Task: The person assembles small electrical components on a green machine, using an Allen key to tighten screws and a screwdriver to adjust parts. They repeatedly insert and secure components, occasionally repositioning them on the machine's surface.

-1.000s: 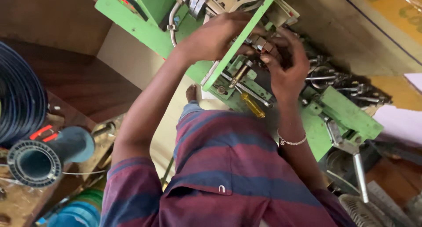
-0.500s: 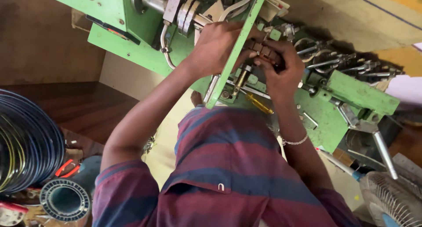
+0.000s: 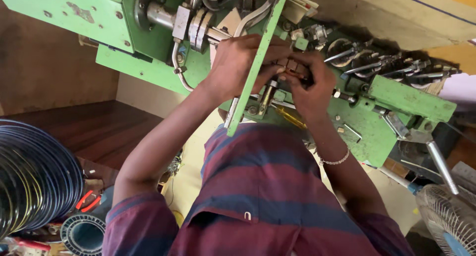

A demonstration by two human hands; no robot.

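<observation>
A small workshop or machine shop, by every sign. A green-painted metal machine [image 3: 148, 32] fills the top of the view: bolted plates, a bare steel shaft [image 3: 166, 15] with collars, bent rods and levers, a row of steel rollers [image 3: 377, 57] set along one arm. Paint chipped, metal worn. Down on the left, a big coil of dark wire or tubing [image 3: 34, 176] stands beside a wide ring-shaped spool [image 3: 82, 233], with red-handled pliers [image 3: 87, 201] lying among small scrap. A wire-guarded fan [image 3: 448, 219] sits at the lower right. Brown wooden floor or platform [image 3: 94, 132] under the machine, a plain rough wall [image 3: 44, 72] behind. No household furniture; all tools and stock.
</observation>
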